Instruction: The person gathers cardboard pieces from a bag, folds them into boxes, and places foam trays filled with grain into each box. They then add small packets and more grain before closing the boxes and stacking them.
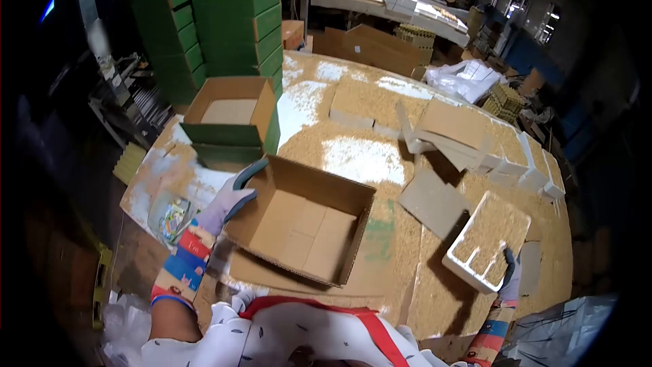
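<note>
My right grip holds a white-edged block, near right; my left grip clasps the left wall of an open carton.
The block looks light, stiff and brittle, best held by its thick sides; the carton's walls may flex. Some surface separates them; farther, a card narrows the room and a green box hems the left.

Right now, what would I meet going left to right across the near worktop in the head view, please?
Clear plastic tub, gloved left hand, open cardboard box, flat cardboard piece, white-sided block, gloved right hand, grey panel.
</note>
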Demonstrator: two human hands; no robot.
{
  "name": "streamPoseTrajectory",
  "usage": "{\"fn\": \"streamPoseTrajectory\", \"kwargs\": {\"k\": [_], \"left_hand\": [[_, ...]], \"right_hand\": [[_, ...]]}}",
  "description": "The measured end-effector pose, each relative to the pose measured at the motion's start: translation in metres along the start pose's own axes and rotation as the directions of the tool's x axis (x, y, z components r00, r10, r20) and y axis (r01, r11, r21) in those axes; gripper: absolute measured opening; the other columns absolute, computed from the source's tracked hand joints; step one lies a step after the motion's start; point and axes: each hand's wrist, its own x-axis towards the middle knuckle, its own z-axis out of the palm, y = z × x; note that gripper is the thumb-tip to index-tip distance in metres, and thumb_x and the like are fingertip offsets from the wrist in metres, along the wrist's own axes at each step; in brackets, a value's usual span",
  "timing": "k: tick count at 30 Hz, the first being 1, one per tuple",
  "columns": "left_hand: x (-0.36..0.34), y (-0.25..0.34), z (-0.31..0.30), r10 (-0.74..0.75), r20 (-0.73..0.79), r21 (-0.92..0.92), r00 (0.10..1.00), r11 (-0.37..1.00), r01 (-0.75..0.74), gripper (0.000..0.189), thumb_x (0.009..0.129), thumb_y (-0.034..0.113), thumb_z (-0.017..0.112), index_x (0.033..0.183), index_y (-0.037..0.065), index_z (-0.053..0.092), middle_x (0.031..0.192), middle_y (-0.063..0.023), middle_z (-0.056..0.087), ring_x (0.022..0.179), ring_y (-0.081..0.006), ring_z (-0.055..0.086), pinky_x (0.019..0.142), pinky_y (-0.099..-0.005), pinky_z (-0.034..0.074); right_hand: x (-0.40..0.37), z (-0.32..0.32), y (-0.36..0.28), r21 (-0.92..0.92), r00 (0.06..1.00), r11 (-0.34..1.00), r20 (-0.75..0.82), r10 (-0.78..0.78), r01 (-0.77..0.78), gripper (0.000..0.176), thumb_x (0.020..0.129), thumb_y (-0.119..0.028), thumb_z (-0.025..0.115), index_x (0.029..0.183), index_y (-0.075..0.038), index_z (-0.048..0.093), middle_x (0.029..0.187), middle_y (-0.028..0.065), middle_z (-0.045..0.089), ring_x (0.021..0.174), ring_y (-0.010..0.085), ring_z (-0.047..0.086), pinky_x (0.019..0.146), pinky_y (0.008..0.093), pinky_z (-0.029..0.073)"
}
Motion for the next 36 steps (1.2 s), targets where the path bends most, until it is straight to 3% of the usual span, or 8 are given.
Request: {"fn": "streamPoseTrajectory", "kwargs": {"k": [3, 10, 18, 21, 27, 31, 33, 36], "left_hand": [[0.005, -0.008, 0.011, 0.055, -0.048, -0.057, 0.997, 0.997, -0.058, 0.074, 0.071, 0.001, 0.053, 0.143, -0.001, 0.035, 0.146, -0.0063, 0.04, 0.134, -0.0129, 0.035, 0.112, -0.0272, 0.026], [0.007, -0.013, 0.03, -0.012, -0.209, -0.291, 0.978, 0.955, -0.051, 0.067, 0.085, 0.009, 0.068, 0.142, -0.001, 0.035, 0.14, -0.0097, 0.045, 0.123, -0.0147, 0.045, 0.102, -0.0255, 0.038], [0.004, -0.039, 0.012, -0.126, -0.234, -0.666, 0.964, 0.743, -0.065, 0.039, 0.088, 0.016, 0.068, 0.122, -0.001, 0.06, 0.109, -0.0038, 0.066, 0.094, -0.0094, 0.059, 0.083, -0.0212, 0.047], [0.007, -0.043, 0.012, -0.148, -0.284, -0.61, 0.947, 0.79, -0.059, 0.038, 0.086, 0.016, 0.07, 0.12, 0.002, 0.062, 0.108, -0.0026, 0.066, 0.097, -0.0069, 0.059, 0.086, -0.0204, 0.047], [0.011, -0.026, 0.026, -0.207, -0.234, -0.573, 0.95, 0.819, 0.038, 0.033, 0.086, 0.017, 0.07, 0.114, 0.002, 0.065, 0.099, -0.0021, 0.068, 0.084, -0.0076, 0.059, 0.075, -0.0211, 0.048], [0.019, -0.034, 0.035, -0.21, -0.334, -0.503, 0.919, 0.864, 0.015, 0.028, 0.086, 0.014, 0.069, 0.11, 0.0, 0.066, 0.098, -0.0039, 0.067, 0.086, -0.0093, 0.059, 0.076, -0.0223, 0.048], [0.032, -0.051, 0.039, -0.181, -0.359, -0.529, 0.916, 0.847, -0.04, 0.029, 0.085, 0.014, 0.069, 0.11, 0.0, 0.066, 0.097, -0.0044, 0.067, 0.086, -0.0096, 0.059, 0.078, -0.0231, 0.048], [0.0, -0.033, 0.008, -0.034, -0.437, -0.309, 0.899, 0.944, -0.114, 0.029, 0.088, 0.014, 0.064, 0.114, 0.0, 0.063, 0.102, -0.007, 0.067, 0.091, -0.0125, 0.061, 0.082, -0.026, 0.05]], "right_hand": [[-0.028, 0.081, -0.065, 0.362, 0.968, 0.907, 0.2, 0.149, -0.214, 0.053, 0.095, -0.027, 0.053, 0.139, -0.002, 0.04, 0.131, 0.0153, 0.053, 0.115, 0.0261, 0.057, 0.096, 0.0388, 0.05], [-0.005, 0.282, -0.108, 0.001, 0.865, 0.986, 0.479, -0.148, 0.168, 0.048, 0.094, -0.025, 0.054, 0.133, 0.002, 0.045, 0.13, 0.0178, 0.052, 0.121, 0.0229, 0.051, 0.105, 0.0321, 0.04], [0.019, 0.42, -0.115, -0.39, 0.259, 0.906, 0.903, 0.341, 0.167, 0.089, 0.076, -0.03, 0.077, 0.143, 0.005, 0.03, 0.137, 0.0166, 0.048, 0.124, 0.0197, 0.048, 0.105, 0.0314, 0.037], [0.022, 0.437, -0.097, -0.634, 0.291, 0.656, 0.772, 0.565, 0.409, 0.091, 0.077, -0.033, 0.078, 0.143, 0.006, 0.029, 0.14, 0.0185, 0.044, 0.129, 0.0236, 0.042, 0.108, 0.0343, 0.034], [0.032, 0.451, 0.009, -0.617, 0.113, 0.756, 0.786, 0.608, 0.22, 0.069, 0.081, -0.023, 0.076, 0.137, 0.003, 0.043, 0.126, 0.0065, 0.057, 0.113, 0.0145, 0.051, 0.101, 0.0304, 0.039], [0.01, 0.441, 0.009, -0.408, 0.319, 0.695, 0.91, 0.263, 0.592, 0.06, 0.075, -0.021, 0.078, 0.127, -0.001, 0.055, 0.112, 0.0106, 0.064, 0.099, 0.0201, 0.061, 0.089, 0.0317, 0.048], [-0.039, 0.446, -0.038, -0.114, 0.081, -0.309, 0.99, -0.117, 0.944, 0.055, 0.072, -0.019, 0.077, 0.121, -0.004, 0.057, 0.102, 0.0141, 0.063, 0.087, 0.0267, 0.063, 0.08, 0.0342, 0.05], [-0.069, 0.443, -0.058, -0.408, 0.387, -0.002, 0.866, 0.317, 0.913, 0.057, 0.071, -0.026, 0.075, 0.12, -0.007, 0.051, 0.1, 0.0182, 0.062, 0.086, 0.0312, 0.062, 0.077, 0.0375, 0.05]]}}
